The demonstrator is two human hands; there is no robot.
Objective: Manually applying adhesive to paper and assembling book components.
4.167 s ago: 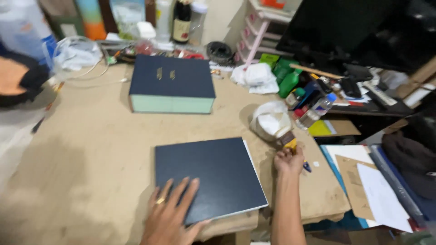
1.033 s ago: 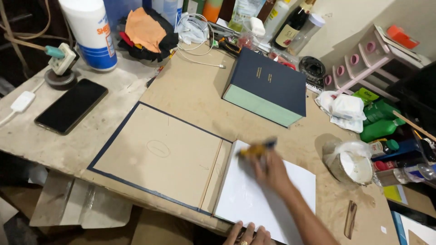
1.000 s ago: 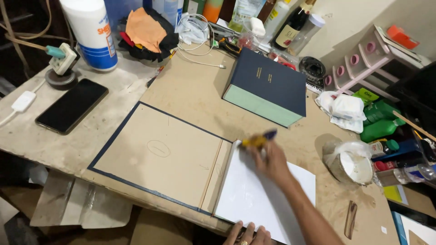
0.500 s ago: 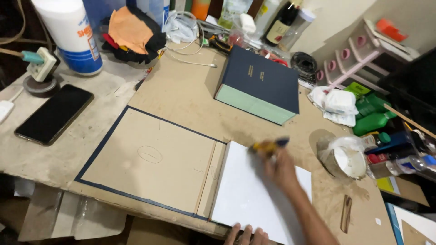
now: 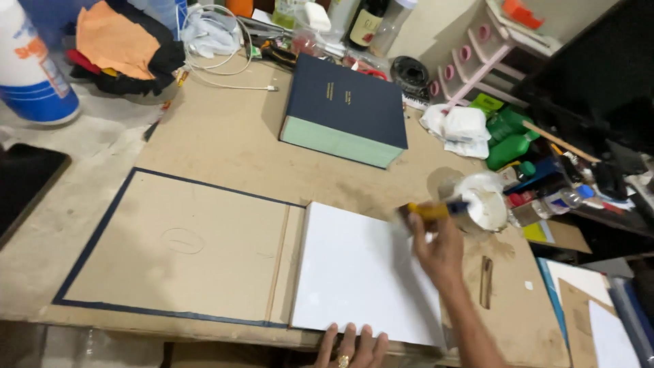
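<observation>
An opened book cover (image 5: 177, 245) lies flat on the workbench, brown board inside with a dark blue edge. A white book block (image 5: 361, 272) rests on its right half. My left hand (image 5: 351, 346) presses on the white block's near edge, fingers spread, a ring on one finger. My right hand (image 5: 439, 242) holds a yellow-handled brush (image 5: 436, 209), its tip reaching toward a white glue tub (image 5: 480, 197) at the right. A finished dark blue book (image 5: 344, 109) with green page edges lies further back.
A large white and blue container (image 5: 30, 75) and orange and black cloths (image 5: 116, 44) stand at the back left. Green bottles (image 5: 511, 140), white rags (image 5: 456, 126), a pink rack (image 5: 470, 61) and assorted bottles crowd the right. A dark phone (image 5: 24, 184) lies at the left edge.
The closed cover was opened flat, exposing the white block. My right hand moved the brush from over the white block rightward to the glue tub. The view shifted left.
</observation>
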